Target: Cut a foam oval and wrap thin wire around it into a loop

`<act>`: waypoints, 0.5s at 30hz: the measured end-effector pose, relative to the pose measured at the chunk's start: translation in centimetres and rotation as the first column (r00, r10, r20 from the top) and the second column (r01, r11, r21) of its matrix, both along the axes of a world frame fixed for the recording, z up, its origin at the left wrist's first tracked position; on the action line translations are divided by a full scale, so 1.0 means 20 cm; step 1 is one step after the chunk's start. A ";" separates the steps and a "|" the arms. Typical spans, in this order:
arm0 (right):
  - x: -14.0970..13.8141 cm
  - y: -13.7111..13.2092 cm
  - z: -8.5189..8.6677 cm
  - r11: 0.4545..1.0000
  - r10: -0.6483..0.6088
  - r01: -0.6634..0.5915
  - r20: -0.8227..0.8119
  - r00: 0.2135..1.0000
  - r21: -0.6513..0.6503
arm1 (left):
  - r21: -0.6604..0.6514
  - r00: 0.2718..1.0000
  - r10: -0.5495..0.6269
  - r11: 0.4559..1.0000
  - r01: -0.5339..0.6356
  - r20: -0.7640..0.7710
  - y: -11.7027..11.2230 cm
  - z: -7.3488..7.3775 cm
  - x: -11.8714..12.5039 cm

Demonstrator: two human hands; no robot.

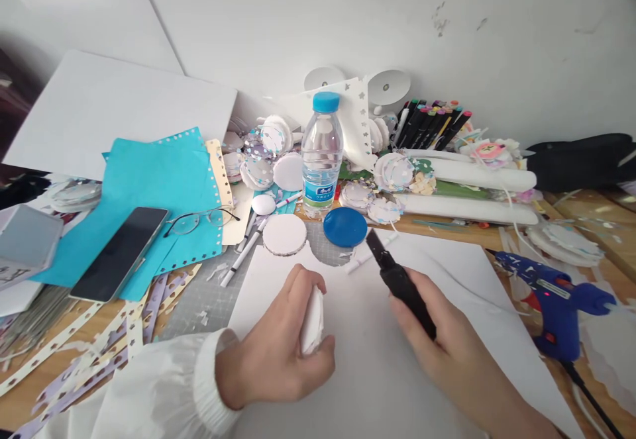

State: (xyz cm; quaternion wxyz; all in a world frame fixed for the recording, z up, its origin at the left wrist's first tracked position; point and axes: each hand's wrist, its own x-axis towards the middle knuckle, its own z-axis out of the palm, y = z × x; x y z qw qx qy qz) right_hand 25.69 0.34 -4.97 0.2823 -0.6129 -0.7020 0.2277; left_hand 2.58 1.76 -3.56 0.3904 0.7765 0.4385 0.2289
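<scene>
My left hand grips a small white foam disc with a rough edge, tilted on its side above a white sheet. In my right hand is a black utility knife, its dark blade out and pointing up and to the left. Just beyond my hands lie a round white foam disc and a blue round lid. A curved bite is cut from the sheet's far edge near them. A thin white marker rests on that sheet.
A water bottle stands behind the discs. To the right lies a blue glue gun with its cord. Left are a phone, glasses, blue paper and cut paper strips. Markers stand at the back.
</scene>
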 end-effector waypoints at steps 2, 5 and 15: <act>-0.03 -0.02 0.00 0.998 0.009 -0.012 0.046 0.999 0.064 | -0.059 0.999 -0.007 0.998 0.009 0.033 -0.01 0.00 0.00; -0.07 -0.06 0.01 0.958 0.184 -0.206 0.122 0.975 0.199 | -0.113 0.996 -0.046 0.992 0.054 0.079 -0.02 -0.02 0.00; -0.20 -0.13 0.00 0.817 0.364 -0.448 0.279 0.889 0.362 | 0.022 1.000 -0.003 1.000 0.003 -0.001 -0.05 -0.12 0.03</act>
